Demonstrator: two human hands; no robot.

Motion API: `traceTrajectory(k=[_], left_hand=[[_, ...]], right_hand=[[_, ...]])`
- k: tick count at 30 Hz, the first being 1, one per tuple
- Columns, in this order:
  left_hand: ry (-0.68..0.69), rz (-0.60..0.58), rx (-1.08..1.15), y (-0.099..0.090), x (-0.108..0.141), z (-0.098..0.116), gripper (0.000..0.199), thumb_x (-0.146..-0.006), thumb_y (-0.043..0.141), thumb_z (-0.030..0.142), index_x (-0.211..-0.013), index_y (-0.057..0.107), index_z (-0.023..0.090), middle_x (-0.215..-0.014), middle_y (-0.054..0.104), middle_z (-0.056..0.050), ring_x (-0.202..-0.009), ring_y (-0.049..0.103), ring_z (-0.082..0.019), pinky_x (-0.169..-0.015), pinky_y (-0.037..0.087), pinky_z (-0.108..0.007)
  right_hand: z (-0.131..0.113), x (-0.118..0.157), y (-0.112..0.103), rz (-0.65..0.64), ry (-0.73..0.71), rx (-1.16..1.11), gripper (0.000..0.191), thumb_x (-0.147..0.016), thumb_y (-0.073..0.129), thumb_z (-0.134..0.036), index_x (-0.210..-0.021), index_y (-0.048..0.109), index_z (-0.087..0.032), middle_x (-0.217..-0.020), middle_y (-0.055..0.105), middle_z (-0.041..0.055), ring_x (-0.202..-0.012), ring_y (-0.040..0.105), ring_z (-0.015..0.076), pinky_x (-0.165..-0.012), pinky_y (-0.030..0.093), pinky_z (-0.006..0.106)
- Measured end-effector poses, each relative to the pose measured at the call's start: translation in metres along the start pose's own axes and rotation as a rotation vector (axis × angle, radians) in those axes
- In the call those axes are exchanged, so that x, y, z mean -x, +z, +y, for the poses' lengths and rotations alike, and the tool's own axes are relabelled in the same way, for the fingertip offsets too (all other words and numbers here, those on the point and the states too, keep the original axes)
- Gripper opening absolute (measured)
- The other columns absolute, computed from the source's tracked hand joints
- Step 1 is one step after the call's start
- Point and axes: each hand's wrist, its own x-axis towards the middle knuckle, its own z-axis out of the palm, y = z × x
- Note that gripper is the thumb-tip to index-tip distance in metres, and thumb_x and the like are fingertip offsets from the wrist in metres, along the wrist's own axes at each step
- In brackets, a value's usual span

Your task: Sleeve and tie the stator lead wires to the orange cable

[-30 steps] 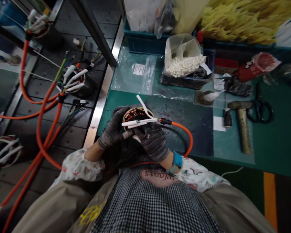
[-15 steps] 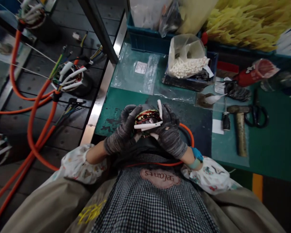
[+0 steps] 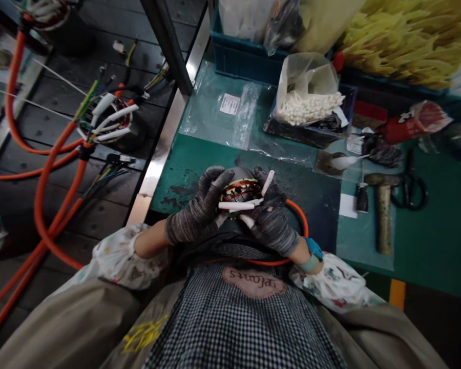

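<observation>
Close to my body at the bench's edge is a motor stator in a dark round housing, its coil windings and white sleeved leads showing at the open end. My left hand, in a grey knit glove, wraps around its left side. On the right side, my gloved right hand grips it near the white sleeves, one of which sticks up past the fingers. Fingertips on the far side and the housing's underside are partly hidden. An orange cable curves out beside my right hand.
Similar stators with thick orange cables stand on the slatted conveyor to the left. On the green bench lie a hammer, scissors and a box of white sleeves. Blue bins line the back; a metal post rises at left.
The view has shifted slightly. Both hands still hold the stator, which has turned or tilted a little; the upright white sleeve now leans further right.
</observation>
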Motion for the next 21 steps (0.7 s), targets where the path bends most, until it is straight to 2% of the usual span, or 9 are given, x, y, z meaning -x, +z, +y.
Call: traceTrajectory(k=[2, 4, 5, 7, 10, 14, 17, 19, 21], left_hand=[[0.003, -0.003, -0.014, 0.000, 0.001, -0.001, 0.079, -0.108, 0.054, 0.039, -0.176, 0.019, 0.021, -0.166, 0.036, -0.025, -0.159, 0.041, -0.041, -0.126, 0.048, -0.060], [0.005, -0.019, -0.022, -0.002, 0.001, -0.002, 0.078, -0.109, 0.054, 0.039, -0.176, 0.018, 0.020, -0.166, 0.037, -0.025, -0.160, 0.040, -0.041, -0.127, 0.047, -0.060], [0.004, -0.028, -0.023, -0.002, 0.001, -0.002, 0.079, -0.108, 0.055, 0.039, -0.176, 0.018, 0.020, -0.166, 0.037, -0.025, -0.160, 0.040, -0.041, -0.127, 0.046, -0.060], [-0.009, -0.037, -0.026, -0.003, 0.001, 0.000, 0.084, -0.107, 0.060, 0.046, -0.176, 0.019, 0.022, -0.166, 0.036, -0.024, -0.160, 0.040, -0.041, -0.127, 0.047, -0.059], [-0.038, -0.002, -0.062, 0.000, -0.002, 0.006, 0.101, -0.097, 0.075, 0.059, -0.175, 0.019, 0.028, -0.165, 0.036, -0.022, -0.158, 0.041, -0.041, -0.126, 0.048, -0.059], [-0.060, 0.054, -0.134, 0.008, -0.010, 0.016, 0.093, -0.099, 0.076, 0.044, -0.173, 0.022, 0.029, -0.161, 0.040, -0.020, -0.154, 0.045, -0.040, -0.126, 0.047, -0.060], [-0.080, 0.044, -0.139, 0.011, -0.019, 0.021, 0.088, -0.099, 0.074, 0.038, -0.171, 0.024, 0.026, -0.161, 0.039, -0.020, -0.152, 0.047, -0.039, -0.125, 0.049, -0.058], [-0.092, 0.024, -0.131, 0.013, -0.024, 0.024, 0.087, -0.098, 0.074, 0.033, -0.170, 0.026, 0.024, -0.162, 0.039, -0.021, -0.153, 0.046, -0.040, -0.124, 0.049, -0.057], [-0.096, 0.009, -0.120, 0.015, -0.029, 0.025, 0.088, -0.096, 0.073, 0.030, -0.170, 0.027, 0.022, -0.163, 0.039, -0.021, -0.155, 0.044, -0.040, -0.126, 0.047, -0.057]], right_hand=[[0.000, 0.001, -0.002, -0.120, -0.065, 0.018, 0.032, -0.095, 0.067, -0.051, -0.113, 0.084, -0.029, -0.118, 0.082, 0.0145, -0.124, 0.070, 0.0395, -0.127, 0.042, 0.067], [-0.003, 0.001, -0.002, -0.155, -0.096, 0.036, 0.028, -0.097, 0.067, -0.045, -0.113, 0.084, -0.030, -0.106, 0.082, 0.0128, -0.121, 0.070, 0.0402, -0.128, 0.040, 0.070], [-0.005, 0.002, -0.002, -0.127, -0.090, 0.045, 0.028, -0.096, 0.069, -0.045, -0.114, 0.083, -0.029, -0.108, 0.082, 0.0134, -0.124, 0.068, 0.0419, -0.128, 0.038, 0.071], [-0.011, 0.003, 0.002, -0.032, -0.058, 0.067, 0.033, -0.094, 0.072, -0.045, -0.122, 0.080, -0.028, -0.124, 0.079, 0.0163, -0.138, 0.061, 0.0454, -0.130, 0.035, 0.074], [-0.015, 0.007, 0.006, 0.066, -0.012, 0.111, 0.039, -0.096, 0.073, -0.046, -0.130, 0.075, -0.027, -0.141, 0.072, 0.0177, -0.146, 0.055, 0.0443, -0.130, 0.036, 0.073], [-0.002, 0.008, -0.001, 0.062, -0.044, 0.122, 0.041, -0.096, 0.077, -0.049, -0.128, 0.077, -0.023, -0.134, 0.076, 0.0185, -0.136, 0.065, 0.0420, -0.122, 0.048, 0.068], [0.013, 0.002, -0.016, 0.015, -0.068, 0.089, 0.037, -0.100, 0.075, -0.044, -0.128, 0.078, -0.021, -0.145, 0.072, 0.0176, -0.134, 0.068, 0.0382, -0.118, 0.057, 0.059], [0.019, -0.004, -0.025, -0.010, -0.094, 0.105, 0.033, -0.102, 0.072, -0.041, -0.127, 0.080, -0.021, -0.152, 0.068, 0.0164, -0.140, 0.065, 0.0371, -0.119, 0.057, 0.056], [0.022, -0.010, -0.032, -0.036, -0.136, 0.137, 0.029, -0.102, 0.071, -0.040, -0.124, 0.082, -0.023, -0.156, 0.065, 0.0149, -0.145, 0.061, 0.0380, -0.122, 0.054, 0.059]])
